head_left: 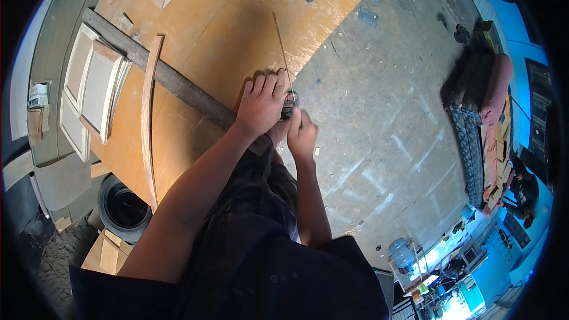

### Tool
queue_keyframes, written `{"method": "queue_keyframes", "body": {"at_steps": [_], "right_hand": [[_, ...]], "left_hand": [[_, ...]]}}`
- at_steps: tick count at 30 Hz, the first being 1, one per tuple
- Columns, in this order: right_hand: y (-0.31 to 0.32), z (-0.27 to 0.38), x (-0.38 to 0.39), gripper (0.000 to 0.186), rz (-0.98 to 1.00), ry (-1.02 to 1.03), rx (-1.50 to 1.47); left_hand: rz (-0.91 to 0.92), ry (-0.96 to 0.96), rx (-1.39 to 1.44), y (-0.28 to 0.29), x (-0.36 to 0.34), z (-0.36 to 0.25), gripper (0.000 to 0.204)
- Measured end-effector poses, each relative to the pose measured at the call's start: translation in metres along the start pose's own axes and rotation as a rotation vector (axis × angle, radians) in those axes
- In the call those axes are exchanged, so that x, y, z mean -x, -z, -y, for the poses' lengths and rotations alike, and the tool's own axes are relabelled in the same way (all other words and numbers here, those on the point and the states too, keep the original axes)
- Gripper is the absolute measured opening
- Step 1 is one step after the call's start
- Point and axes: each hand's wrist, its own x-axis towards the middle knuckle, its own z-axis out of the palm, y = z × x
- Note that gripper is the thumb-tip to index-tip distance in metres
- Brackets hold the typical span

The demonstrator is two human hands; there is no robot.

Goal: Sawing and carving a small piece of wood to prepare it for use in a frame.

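My left hand (261,104) lies over the edge of the large orange-brown wood panel (228,29), fingers slightly bent and a little apart. Just right of it and nearer to me, my right hand (302,133) is closed in a fist. A long, thin, brownish blade-like strip (280,37) runs from that fist past my left fingertips and out over the panel; it shows edge-on, so its exact kind cannot be told. Below the hands, a sandalled foot (289,106) shows between them.
A dark plank (172,77) and a curved wood strip (148,118) lie across the panel. Framed panels (98,83) stand at left, above a tyre (124,204). Concrete floor (379,124) stretches right toward a stacked sofa (495,92) and a water jug (402,253). Another person (524,189) is far right.
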Motion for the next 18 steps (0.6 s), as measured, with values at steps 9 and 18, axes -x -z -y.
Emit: {"method": "queue_keyframes", "body": {"at_steps": [9, 18], "right_hand": [[0.045, -0.03, 0.085, 0.027, 0.079, -0.107, -0.094], [0.017, 0.011, 0.022, 0.031, -0.027, -0.067, -0.116]], "left_hand": [[-0.032, 0.023, 0.005, 0.007, 0.0, 0.003, 0.057], [0.0, 0.033, 0.031, 0.006, 0.0, 0.0, 0.076]]}}
